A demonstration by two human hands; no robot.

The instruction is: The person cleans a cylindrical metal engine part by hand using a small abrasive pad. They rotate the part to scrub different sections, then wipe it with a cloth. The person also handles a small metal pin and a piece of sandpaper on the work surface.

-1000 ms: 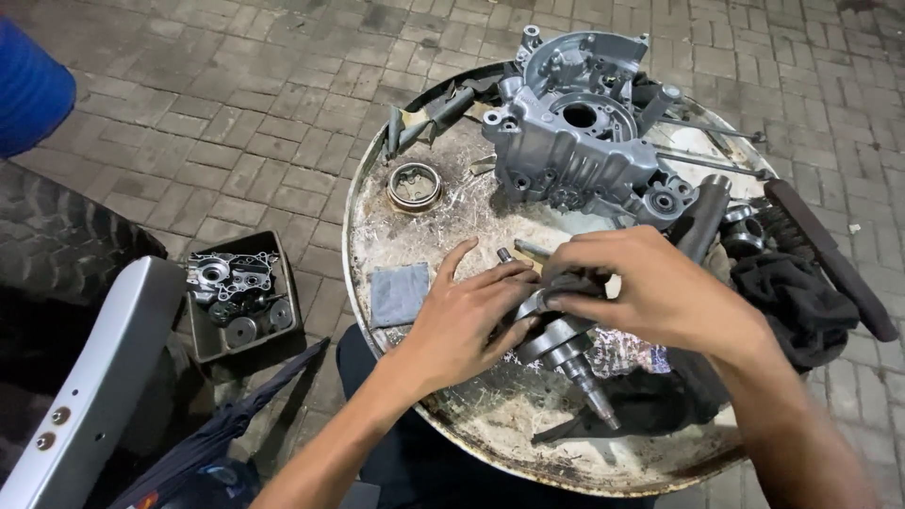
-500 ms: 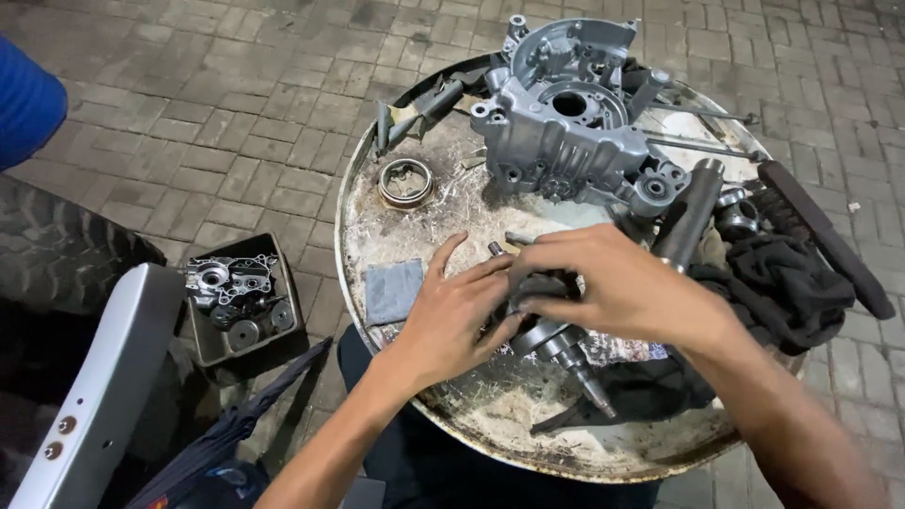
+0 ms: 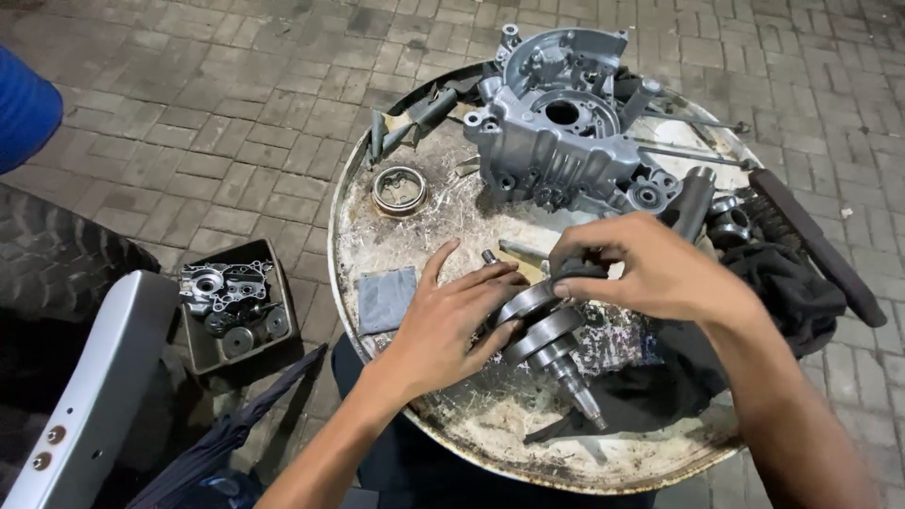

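Observation:
A steel crankshaft [image 3: 551, 344] with two round webs and a threaded end lies on a round, scratched metal drum top [image 3: 452, 221]. My left hand [image 3: 452, 320] cups the crankshaft's left web from the side, fingers spread along it. My right hand [image 3: 650, 269] grips a dark part at the top of the crankshaft, where the connecting rod sits; my fingers hide most of it. A grey aluminium engine case [image 3: 561, 132] stands behind both hands at the far side of the drum.
A ring-shaped bearing part [image 3: 399, 190] and a grey pad [image 3: 386, 299] lie left on the drum. Black cloth [image 3: 787, 283], rods and a dark bar [image 3: 815, 245] lie right. A black tray of small parts [image 3: 231, 306] sits on the brick paving, beside a tyre [image 3: 57, 264] and grey panel [image 3: 94, 396].
Both hands stay on the crankshaft; my right fingers have shifted slightly on the dark part at its top. The view has drifted a little.

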